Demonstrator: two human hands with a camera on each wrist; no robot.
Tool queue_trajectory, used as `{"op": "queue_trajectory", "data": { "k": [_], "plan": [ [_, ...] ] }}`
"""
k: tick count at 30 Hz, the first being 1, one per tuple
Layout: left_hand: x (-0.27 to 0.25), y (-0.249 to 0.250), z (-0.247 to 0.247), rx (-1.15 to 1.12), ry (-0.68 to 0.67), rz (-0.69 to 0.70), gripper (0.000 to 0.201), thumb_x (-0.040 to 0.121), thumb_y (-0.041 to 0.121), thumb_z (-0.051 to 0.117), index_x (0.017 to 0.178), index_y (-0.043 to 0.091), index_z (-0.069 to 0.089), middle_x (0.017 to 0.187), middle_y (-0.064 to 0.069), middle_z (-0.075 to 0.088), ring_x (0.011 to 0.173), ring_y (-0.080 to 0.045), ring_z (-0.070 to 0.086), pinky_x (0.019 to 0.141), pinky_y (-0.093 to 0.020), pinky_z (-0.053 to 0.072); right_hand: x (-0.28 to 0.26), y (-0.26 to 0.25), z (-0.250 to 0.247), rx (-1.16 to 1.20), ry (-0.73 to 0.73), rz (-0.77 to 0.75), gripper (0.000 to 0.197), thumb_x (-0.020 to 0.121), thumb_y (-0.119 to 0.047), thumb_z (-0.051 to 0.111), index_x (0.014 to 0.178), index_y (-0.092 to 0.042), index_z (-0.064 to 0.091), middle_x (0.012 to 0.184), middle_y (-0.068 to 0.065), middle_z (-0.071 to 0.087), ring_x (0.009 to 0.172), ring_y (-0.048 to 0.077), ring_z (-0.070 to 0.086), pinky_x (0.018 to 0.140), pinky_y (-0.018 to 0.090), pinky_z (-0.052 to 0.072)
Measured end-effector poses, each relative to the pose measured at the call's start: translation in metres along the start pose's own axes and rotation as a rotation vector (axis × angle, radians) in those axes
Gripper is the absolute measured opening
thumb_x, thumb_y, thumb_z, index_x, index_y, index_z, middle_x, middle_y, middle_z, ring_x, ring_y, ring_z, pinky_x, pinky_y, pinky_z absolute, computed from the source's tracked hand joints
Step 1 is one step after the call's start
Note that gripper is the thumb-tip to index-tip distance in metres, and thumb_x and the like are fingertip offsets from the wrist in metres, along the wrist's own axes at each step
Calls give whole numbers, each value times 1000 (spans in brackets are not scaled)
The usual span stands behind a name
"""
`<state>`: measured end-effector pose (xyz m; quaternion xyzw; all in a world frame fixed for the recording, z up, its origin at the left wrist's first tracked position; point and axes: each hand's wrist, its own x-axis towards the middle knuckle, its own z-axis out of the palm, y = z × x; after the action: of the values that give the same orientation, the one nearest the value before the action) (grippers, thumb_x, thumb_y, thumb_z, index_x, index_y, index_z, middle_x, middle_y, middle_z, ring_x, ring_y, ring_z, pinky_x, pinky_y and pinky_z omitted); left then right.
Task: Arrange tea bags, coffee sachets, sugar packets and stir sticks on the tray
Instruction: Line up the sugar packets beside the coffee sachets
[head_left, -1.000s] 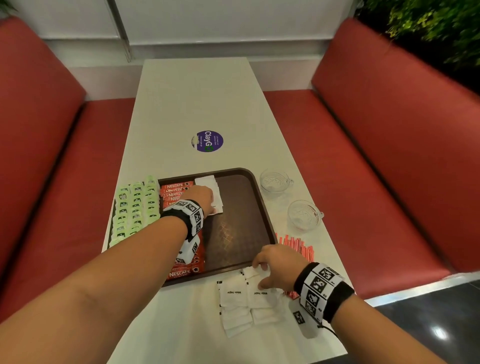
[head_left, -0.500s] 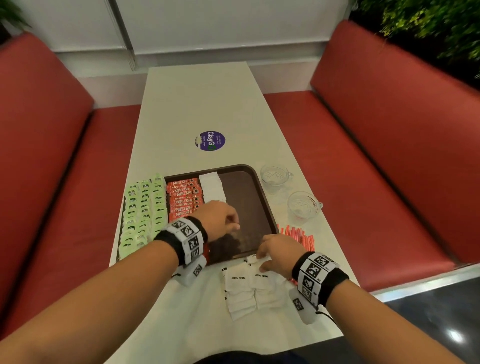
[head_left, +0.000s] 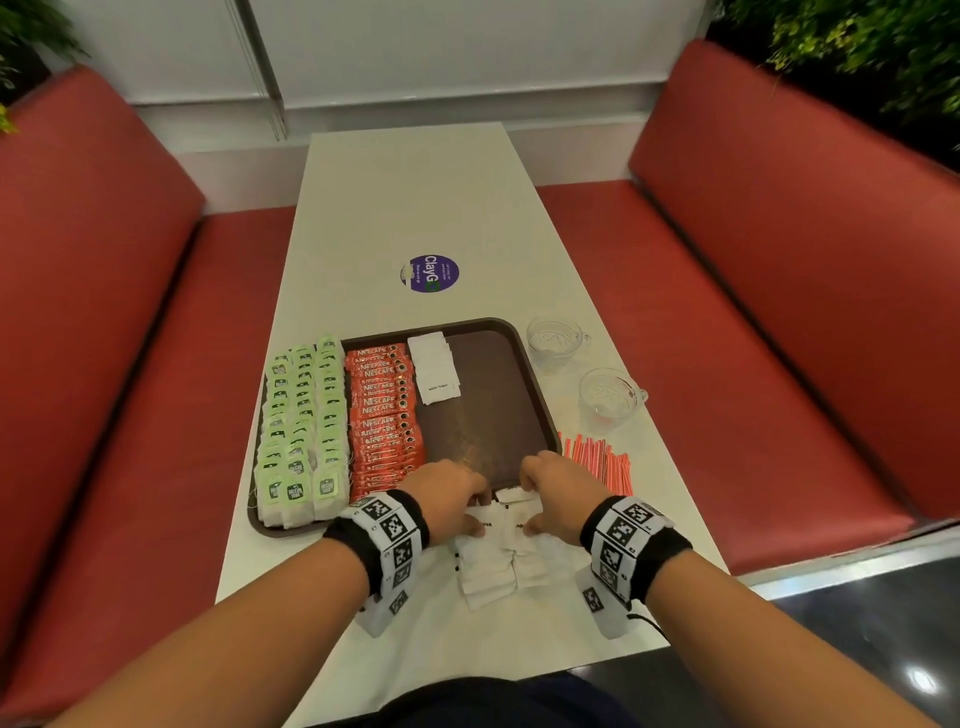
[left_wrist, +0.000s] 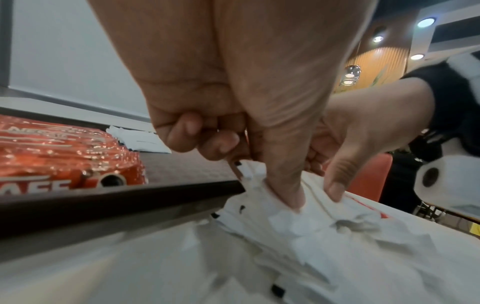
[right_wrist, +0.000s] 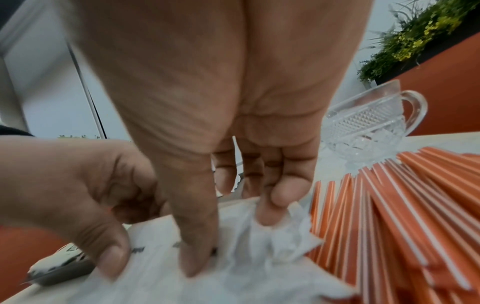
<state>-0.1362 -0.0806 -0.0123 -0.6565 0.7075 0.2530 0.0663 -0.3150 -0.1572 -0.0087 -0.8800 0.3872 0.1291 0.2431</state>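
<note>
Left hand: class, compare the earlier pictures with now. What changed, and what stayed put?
The left hand came back from the tray's far sugar packets to the loose sugar pile on the table, pinching packets beside the right hand. Right hand, tea bags, coffee sachets, stir sticks stayed.

left hand (head_left: 451, 500): fingers curled, thumb down | right hand (head_left: 560, 491): same

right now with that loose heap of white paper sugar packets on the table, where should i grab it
Grip the heap of white paper sugar packets by its two long sides, coming from above. The packets lie flat and overlapping on the white table beside the brown plastic tray, so squeezing inward probably squares them. The left hand and right hand already flank it.
</note>
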Motion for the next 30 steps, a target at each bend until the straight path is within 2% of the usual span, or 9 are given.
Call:
{"op": "queue_trajectory", "data": {
  "k": [6, 9, 12, 14, 18, 22, 25, 28, 30],
  "plan": [
    [-8, -5, -6, -61, 84, -50, 28, 90, 39, 67, 114, 24, 67, 108, 2, 68, 98, -18, 63, 83, -31, 50, -1, 5, 3, 58, 41, -13, 41, 81, -12, 78, 114, -19, 53, 111, -1, 50, 95, 16, 50, 80, 24, 40],
    [-11, -13, -11, -148, 166, -59, 21, 90, 35, 67, 107, 22, 65, 96, 4, 67, 89, -18, 63, 76, -29, 51, -3, 6, -2, 69, 27, -24, 39, 85, -8, 71, 119, -16, 55, 111, 3, 57, 97, 19, 56, 84, 29, 49],
    [-15, -18, -20, -303, 241, -61, 27, 88, 27, 68, 113, 26, 57, 97, 7, 64, 85, -13, 61, 70, -23, 48, -5, 7, -12, 99, 5, -49, 33, 91, -10, 62, 124, -16, 58, 110, 2, 63, 100, 20, 59, 87, 31, 52],
    [-18, -22, -27, -388, 278, -61, 29, 87, 24, 69, 114, 28, 58, 93, 13, 62, 81, -5, 60, 64, -16, 44, -4, 6, -19, 124, 34, -58, 24, 93, -14, 57, 117, -15, 62, 110, 2, 65, 101, 22, 61, 87, 33, 52],
    [-20, -29, -37, -455, 341, -24, 14, 83, 24, 74, 88, 33, 65, 83, 15, 65, 75, 0, 60, 64, -17, 42, 3, -2, -28, 276, 138, -13, 4, 88, -12, 55, 92, -11, 54, 88, 7, 62, 79, 24, 58, 69, 36, 49],
    [-19, -29, -40, -528, 388, -53, 10, 84, 28, 75, 86, 30, 66, 82, 14, 70, 76, 0, 64, 62, -12, 48, 15, -13, -28, 418, 204, -17, 6, 91, -11, 49, 87, -10, 45, 79, 10, 56, 70, 28, 52, 63, 35, 41],
    [-17, -28, -40, -588, 414, -43, 9, 86, 28, 75, 88, 30, 66, 81, 13, 71, 74, 1, 64, 61, -8, 46, 23, -20, -29, 523, 217, -68, 15, 94, -12, 44, 86, -23, 37, 79, 12, 56, 68, 28, 57, 61, 42, 45],
    [-15, -28, -40, -641, 425, -41, 9, 87, 30, 74, 88, 32, 65, 82, 12, 70, 71, 1, 63, 59, -9, 45, 26, -26, -33, 530, 163, -158, 20, 92, -16, 53, 105, -26, 40, 89, 9, 62, 61, 16, 53, 58, 30, 45],
    [-13, -27, -42, -669, 461, -44, 9, 87, 31, 75, 90, 30, 66, 81, 13, 70, 69, 2, 61, 59, -9, 44, 31, -28, -33, 506, 179, -194, 17, 94, -22, 58, 108, -26, 49, 93, 2, 64, 63, 11, 54, 60, 24, 43]
  ]
}}
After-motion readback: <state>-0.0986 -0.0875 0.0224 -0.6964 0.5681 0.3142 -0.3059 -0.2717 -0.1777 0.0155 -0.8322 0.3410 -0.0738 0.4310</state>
